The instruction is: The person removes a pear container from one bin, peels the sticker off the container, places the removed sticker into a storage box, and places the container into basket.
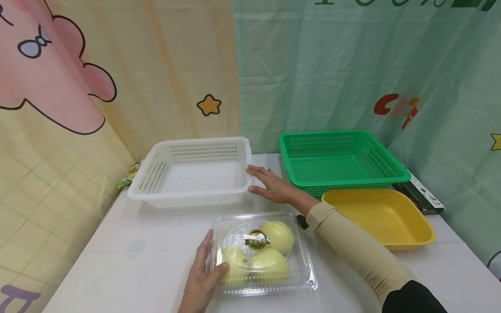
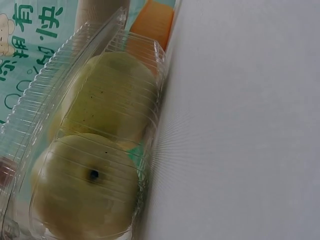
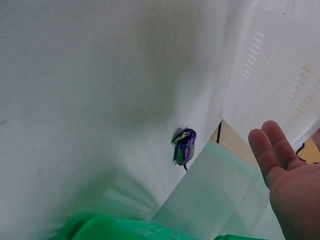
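A clear plastic box (image 1: 303,271) lies lid up on the near middle of the white table (image 1: 133,269). Three pale green, round fruits (image 1: 270,263) show inside, beneath a dark round label (image 1: 258,240) on the lid. The left hand (image 1: 203,271) grips the box's left side, thumb over the lid's edge, fingers along the wall. Beyond the box, the right hand (image 1: 274,187) is stretched out flat, its fingers straight and slightly apart, at the right rim of the white basket (image 1: 203,178); whether they touch it I cannot tell. That basket stands far left with nothing inside. On the tabletop near the right hand lies a small purple and green packet (image 3: 185,147). Far right stands the green basket (image 1: 325,167), with the yellow basin (image 1: 379,217) just on its near side. The right sleeve (image 1: 356,250) crosses in front of the basin, hiding its left part. A black and white box (image 1: 420,195) sits at the far right edge; a colourful packet (image 1: 128,176) shows partly behind the white basket, at left. Printed curtains (image 1: 176,65) close off the far side.
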A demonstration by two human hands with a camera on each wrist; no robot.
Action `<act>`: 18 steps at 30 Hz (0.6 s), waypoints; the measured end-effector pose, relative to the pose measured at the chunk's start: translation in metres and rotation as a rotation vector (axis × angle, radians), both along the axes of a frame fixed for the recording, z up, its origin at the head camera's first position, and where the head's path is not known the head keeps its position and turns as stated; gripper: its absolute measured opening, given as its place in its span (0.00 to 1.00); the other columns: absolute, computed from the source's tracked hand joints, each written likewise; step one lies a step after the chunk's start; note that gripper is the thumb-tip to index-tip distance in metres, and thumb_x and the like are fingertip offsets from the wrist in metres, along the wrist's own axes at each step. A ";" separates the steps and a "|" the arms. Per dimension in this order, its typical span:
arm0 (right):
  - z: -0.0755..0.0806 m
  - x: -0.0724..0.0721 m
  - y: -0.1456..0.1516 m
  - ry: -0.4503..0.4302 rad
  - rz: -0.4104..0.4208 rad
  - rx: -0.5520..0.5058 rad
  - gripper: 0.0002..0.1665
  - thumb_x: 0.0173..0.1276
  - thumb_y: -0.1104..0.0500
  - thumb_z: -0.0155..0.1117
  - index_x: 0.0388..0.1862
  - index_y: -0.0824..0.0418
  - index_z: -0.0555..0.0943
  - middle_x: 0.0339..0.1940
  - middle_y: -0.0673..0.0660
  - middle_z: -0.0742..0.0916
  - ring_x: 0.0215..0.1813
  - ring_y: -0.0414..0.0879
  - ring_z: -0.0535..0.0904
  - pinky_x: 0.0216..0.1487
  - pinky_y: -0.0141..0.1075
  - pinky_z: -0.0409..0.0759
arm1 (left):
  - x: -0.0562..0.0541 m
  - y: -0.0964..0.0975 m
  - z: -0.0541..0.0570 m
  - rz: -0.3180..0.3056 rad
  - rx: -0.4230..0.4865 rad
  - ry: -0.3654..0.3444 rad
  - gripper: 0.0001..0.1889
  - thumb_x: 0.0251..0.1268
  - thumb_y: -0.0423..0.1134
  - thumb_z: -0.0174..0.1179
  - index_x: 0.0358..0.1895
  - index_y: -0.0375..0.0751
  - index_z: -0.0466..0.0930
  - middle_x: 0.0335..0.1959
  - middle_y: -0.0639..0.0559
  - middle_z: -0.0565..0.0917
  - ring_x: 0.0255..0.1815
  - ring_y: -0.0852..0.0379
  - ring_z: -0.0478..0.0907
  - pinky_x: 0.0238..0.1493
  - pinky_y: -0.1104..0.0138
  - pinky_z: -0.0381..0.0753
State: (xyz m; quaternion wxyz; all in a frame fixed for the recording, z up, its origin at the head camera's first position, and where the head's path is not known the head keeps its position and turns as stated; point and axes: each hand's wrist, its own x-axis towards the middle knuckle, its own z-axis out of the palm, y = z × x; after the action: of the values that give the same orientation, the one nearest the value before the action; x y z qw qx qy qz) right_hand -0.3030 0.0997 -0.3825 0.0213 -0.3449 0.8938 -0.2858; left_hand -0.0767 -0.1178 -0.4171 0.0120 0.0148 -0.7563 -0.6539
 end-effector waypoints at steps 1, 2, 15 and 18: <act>0.000 0.000 0.000 0.004 0.003 -0.001 0.40 0.70 0.42 0.52 0.76 0.50 0.53 0.78 0.51 0.57 0.76 0.56 0.56 0.72 0.56 0.59 | 0.000 0.001 0.000 -0.003 -0.001 -0.001 0.42 0.59 0.39 0.61 0.75 0.56 0.48 0.77 0.39 0.48 0.76 0.32 0.40 0.67 0.33 0.44; 0.000 0.000 0.001 0.004 0.003 -0.001 0.40 0.70 0.42 0.52 0.76 0.50 0.53 0.78 0.51 0.57 0.76 0.56 0.56 0.72 0.56 0.59 | 0.000 0.001 0.000 -0.005 0.000 -0.003 0.42 0.59 0.39 0.60 0.75 0.57 0.48 0.77 0.39 0.47 0.76 0.32 0.40 0.67 0.33 0.44; 0.005 0.000 0.002 -0.019 0.018 0.028 0.40 0.70 0.41 0.51 0.76 0.51 0.52 0.79 0.49 0.55 0.78 0.52 0.51 0.74 0.55 0.55 | 0.001 0.002 0.000 -0.015 0.042 -0.035 0.41 0.60 0.38 0.58 0.74 0.62 0.47 0.75 0.38 0.52 0.73 0.35 0.53 0.67 0.37 0.55; 0.007 0.000 0.003 -0.025 0.024 0.031 0.40 0.71 0.42 0.51 0.76 0.52 0.52 0.79 0.49 0.54 0.79 0.51 0.49 0.75 0.55 0.53 | 0.000 0.002 -0.001 -0.014 0.051 -0.038 0.41 0.60 0.38 0.58 0.74 0.61 0.47 0.76 0.39 0.52 0.75 0.35 0.50 0.68 0.36 0.50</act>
State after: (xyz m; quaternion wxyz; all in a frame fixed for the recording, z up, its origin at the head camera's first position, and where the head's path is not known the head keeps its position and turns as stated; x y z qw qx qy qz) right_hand -0.3026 0.1030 -0.3754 0.0415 -0.3515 0.8937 -0.2758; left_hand -0.0766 -0.1154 -0.4180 -0.0073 0.0225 -0.7395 -0.6727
